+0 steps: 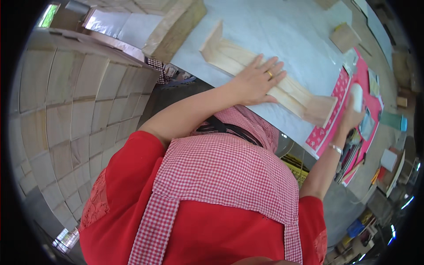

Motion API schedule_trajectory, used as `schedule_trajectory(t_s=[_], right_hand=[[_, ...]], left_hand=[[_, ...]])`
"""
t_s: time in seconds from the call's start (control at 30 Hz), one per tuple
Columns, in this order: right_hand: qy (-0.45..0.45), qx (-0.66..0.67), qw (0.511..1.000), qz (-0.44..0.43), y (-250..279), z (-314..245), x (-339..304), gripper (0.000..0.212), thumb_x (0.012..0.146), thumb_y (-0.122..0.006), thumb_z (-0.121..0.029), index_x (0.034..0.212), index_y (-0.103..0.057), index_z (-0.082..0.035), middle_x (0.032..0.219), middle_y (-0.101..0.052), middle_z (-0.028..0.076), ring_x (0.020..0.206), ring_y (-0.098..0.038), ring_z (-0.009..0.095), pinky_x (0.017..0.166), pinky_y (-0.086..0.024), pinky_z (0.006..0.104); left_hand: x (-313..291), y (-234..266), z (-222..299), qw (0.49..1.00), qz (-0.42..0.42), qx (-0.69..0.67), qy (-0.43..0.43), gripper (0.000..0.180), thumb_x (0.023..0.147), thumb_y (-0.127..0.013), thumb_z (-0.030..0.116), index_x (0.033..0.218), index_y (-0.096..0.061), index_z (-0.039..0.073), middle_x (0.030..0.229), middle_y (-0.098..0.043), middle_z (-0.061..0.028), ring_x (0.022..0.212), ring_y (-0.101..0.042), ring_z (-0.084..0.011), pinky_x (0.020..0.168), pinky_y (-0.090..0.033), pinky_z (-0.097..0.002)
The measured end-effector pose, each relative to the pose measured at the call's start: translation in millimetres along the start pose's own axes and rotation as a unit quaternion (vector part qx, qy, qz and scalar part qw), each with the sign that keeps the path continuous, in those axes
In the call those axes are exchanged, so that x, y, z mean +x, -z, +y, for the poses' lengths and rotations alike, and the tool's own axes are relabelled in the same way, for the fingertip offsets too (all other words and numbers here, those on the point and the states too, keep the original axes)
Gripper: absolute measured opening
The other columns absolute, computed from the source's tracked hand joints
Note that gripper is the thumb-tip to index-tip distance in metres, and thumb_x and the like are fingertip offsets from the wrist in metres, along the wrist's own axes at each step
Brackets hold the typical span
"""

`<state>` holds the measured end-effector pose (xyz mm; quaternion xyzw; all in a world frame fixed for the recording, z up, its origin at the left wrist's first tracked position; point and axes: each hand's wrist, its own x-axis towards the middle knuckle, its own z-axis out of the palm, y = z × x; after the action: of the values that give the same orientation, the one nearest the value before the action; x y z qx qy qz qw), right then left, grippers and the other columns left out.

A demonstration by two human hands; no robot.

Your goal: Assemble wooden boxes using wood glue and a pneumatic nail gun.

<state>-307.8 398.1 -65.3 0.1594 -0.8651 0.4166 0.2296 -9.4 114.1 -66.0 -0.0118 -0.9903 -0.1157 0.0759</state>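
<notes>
A long pale wooden piece (236, 52) lies slantwise on the pale sheet-covered tabletop (282, 33), with an upright board at each end. My left hand (260, 81) rests flat on its middle, fingers spread, a ring on one finger. Off to the right, my right hand (352, 115) is closed around a small white object with rounded ends (356, 96); its exact kind does not show. That hand is over the pink patterned cloth (327, 115), apart from the wooden piece.
Stacked wooden boxes or blocks (84, 101) fill the left side. A thick wooden block (174, 28) stands at the table's far left. Tools (351, 157) lie on the pink cloth, near a teal-capped bottle (393, 120). A small wooden block (345, 37) sits far right.
</notes>
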Motion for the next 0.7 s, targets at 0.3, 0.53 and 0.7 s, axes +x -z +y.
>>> schedule_trajectory(t_s=[0.3, 0.53, 0.7], right_hand=[[-0.017, 0.381, 0.924, -0.018, 44, -187, -57, 0.061, 0.089, -0.072, -0.040, 0.119, -0.053, 0.009, 0.103, -0.062, 0.016, 0.081, -0.065, 0.025, 0.064, -0.056, 0.0342], [-0.017, 0.348, 0.893, -0.286, -3, -270, -142, 0.066, 0.082, -0.079, -0.033, 0.128, -0.048, 0.003, 0.122, -0.053, 0.014, 0.105, -0.059, 0.024, 0.090, -0.050, 0.0349], [0.085, 0.332, 0.886, -0.312, -19, -289, -153, 0.068, 0.084, -0.078, -0.032, 0.132, -0.044, 0.001, 0.122, -0.055, 0.014, 0.107, -0.061, 0.024, 0.090, -0.052, 0.0373]], left_hand=[[-12, -3, 3, 0.999, 0.040, -0.024, 0.026, 0.082, 0.090, -0.055, 0.059, 0.151, -0.035, 0.009, 0.158, -0.029, -0.0166, 0.149, -0.021, -0.0353, 0.117, -0.017, -0.0613], [-17, -6, 4, 0.993, 0.063, -0.057, 0.078, 0.074, 0.086, -0.059, 0.057, 0.145, -0.045, 0.014, 0.156, -0.034, -0.0182, 0.146, -0.027, -0.0386, 0.113, -0.020, -0.0651], [-14, -10, 0, 0.967, 0.151, -0.196, 0.054, 0.064, 0.087, -0.058, 0.051, 0.141, -0.049, 0.020, 0.149, -0.044, -0.0175, 0.140, -0.037, -0.0412, 0.110, -0.025, -0.0653]])
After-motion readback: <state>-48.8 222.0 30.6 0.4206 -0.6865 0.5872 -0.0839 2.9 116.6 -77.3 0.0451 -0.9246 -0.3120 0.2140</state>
